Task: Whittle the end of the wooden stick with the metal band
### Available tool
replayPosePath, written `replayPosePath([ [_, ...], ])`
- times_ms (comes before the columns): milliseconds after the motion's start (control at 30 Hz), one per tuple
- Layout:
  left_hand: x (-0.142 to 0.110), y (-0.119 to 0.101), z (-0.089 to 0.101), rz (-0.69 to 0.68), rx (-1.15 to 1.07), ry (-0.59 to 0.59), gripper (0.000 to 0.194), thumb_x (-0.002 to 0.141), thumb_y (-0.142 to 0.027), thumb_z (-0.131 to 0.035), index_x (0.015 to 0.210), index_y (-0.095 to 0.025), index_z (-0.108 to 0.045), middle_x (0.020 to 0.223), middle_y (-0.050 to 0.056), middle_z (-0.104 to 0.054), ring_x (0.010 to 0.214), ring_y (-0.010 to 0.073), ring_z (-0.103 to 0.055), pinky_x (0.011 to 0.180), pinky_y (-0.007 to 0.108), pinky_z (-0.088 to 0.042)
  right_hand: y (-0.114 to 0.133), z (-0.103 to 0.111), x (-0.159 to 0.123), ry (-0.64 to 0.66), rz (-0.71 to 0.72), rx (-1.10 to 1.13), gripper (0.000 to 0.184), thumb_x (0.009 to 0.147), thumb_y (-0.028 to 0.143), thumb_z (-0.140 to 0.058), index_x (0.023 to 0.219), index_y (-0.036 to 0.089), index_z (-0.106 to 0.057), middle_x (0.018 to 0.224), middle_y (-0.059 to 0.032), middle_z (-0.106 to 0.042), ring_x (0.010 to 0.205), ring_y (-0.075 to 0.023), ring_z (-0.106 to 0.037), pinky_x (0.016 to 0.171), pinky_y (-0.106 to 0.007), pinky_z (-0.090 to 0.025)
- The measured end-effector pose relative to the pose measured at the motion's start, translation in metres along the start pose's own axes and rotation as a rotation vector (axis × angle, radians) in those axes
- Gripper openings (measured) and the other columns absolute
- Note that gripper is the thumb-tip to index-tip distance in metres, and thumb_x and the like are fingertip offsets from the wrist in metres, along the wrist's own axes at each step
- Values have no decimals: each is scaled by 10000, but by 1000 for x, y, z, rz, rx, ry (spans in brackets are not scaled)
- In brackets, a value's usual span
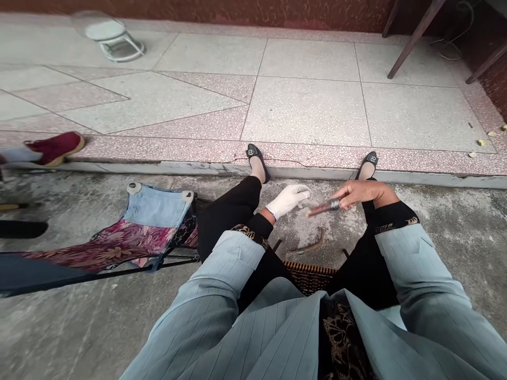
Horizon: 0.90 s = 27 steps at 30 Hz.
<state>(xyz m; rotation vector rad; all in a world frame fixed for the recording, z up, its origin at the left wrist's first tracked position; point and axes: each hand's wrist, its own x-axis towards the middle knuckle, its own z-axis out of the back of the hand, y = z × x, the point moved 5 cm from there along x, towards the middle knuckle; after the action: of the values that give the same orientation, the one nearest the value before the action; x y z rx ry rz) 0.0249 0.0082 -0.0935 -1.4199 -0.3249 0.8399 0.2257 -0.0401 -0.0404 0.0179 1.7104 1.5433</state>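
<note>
My left hand (291, 199) wears a white glove. Its fingers are curled together at the tips, and anything between them is too small to make out. A short brown wooden handle (321, 209) with grey wire bound round it is gripped in my bare right hand (354, 193). Its pale end points left toward the glove, apart from it, and looks blurred. Whatever else belongs to this tool is hidden by my fingers. Below my hands, a bent wooden stick (311, 247) lies on the concrete between my legs.
I sit on a woven wicker seat (311, 274). To the left stands a folding chair (134, 235) with patterned cloth, and a person's red shoe (57, 148). My feet rest on a raised tiled step (307, 116). A white stool (113, 39) stands farther back, wooden legs (414, 39) at right.
</note>
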Motion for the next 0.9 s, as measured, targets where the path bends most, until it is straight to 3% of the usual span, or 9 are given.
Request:
replayPosePath([
  [200, -5, -1, -24, -59, 128, 209, 333, 942, -424, -449, 914, -152, -639, 620, -26, -528, 511, 89, -473, 542, 213, -372, -5, 26, 17, -650, 115, 318, 415, 819, 444, -694, 1091, 131, -701, 683, -2, -612, 543, -85, -496, 515, -211, -397],
  [267, -6, 0, -31, -74, 219, 233, 333, 948, -425, -434, 928, -164, -640, 658, -19, -550, 530, 96, -485, 541, 215, -351, -10, 27, 27, -793, -8, 209, 405, 898, 422, -605, 1163, 125, -679, 722, -39, -649, 560, -110, -534, 530, -228, -427],
  [333, -5, -1, -34, -133, 353, 233, 317, 947, -406, -439, 935, -173, -654, 693, -12, -566, 580, 108, -496, 576, 222, -353, -9, 26, 32, -885, -165, -131, 393, 921, 404, -578, 1203, 151, -680, 844, -86, -703, 711, -171, -626, 626, -262, -473],
  [400, -4, -3, -37, -213, 477, 234, 292, 937, -376, -458, 909, -173, -665, 737, 4, -588, 658, 127, -518, 632, 231, -360, -4, 22, 37, -865, -326, -541, 384, 932, 390, -566, 1216, 161, -685, 1004, -141, -720, 920, -263, -664, 748, -328, -492],
  [500, -4, -7, -33, -248, 570, 230, 282, 928, -364, -467, 880, -172, -668, 785, 22, -616, 723, 150, -536, 669, 239, -360, -4, 8, 48, -605, -522, -868, 360, 927, 333, -578, 1188, 119, -703, 1131, -221, -695, 1048, -347, -653, 818, -397, -485],
  [633, -3, -13, -13, -191, 558, 179, 293, 929, -359, -446, 933, -172, -672, 806, 20, -632, 708, 144, -531, 675, 236, -365, -8, -10, 50, -241, -505, -781, 256, 772, 245, -762, 1002, 137, -787, 923, -164, -743, 900, -291, -688, 743, -329, -485],
  [767, 3, -8, 7, -137, 469, 58, 277, 908, -348, -454, 894, -161, -657, 772, 17, -616, 685, 139, -513, 639, 233, -368, -4, -17, 27, 55, -231, -455, 413, 832, 383, -706, 1213, 226, -731, 833, -36, -732, 701, -140, -628, 660, -243, -461],
  [800, 4, -4, 9, -121, 428, 20, 268, 900, -348, -461, 883, -157, -648, 755, 17, -607, 665, 136, -505, 620, 233, -366, -1, -13, 20, 36, -152, -387, 441, 863, 412, -657, 1268, 242, -696, 881, -18, -727, 709, -119, -608, 668, -233, -459],
  [900, 7, 6, 3, -60, 238, 1, 268, 898, -365, -468, 905, -145, -621, 679, 7, -563, 554, 110, -454, 537, 223, -345, 5, 11, 7, -292, 113, 15, 564, 837, 421, -669, 1336, 159, -635, 775, -7, -673, 606, -96, -525, 598, -232, -438],
])
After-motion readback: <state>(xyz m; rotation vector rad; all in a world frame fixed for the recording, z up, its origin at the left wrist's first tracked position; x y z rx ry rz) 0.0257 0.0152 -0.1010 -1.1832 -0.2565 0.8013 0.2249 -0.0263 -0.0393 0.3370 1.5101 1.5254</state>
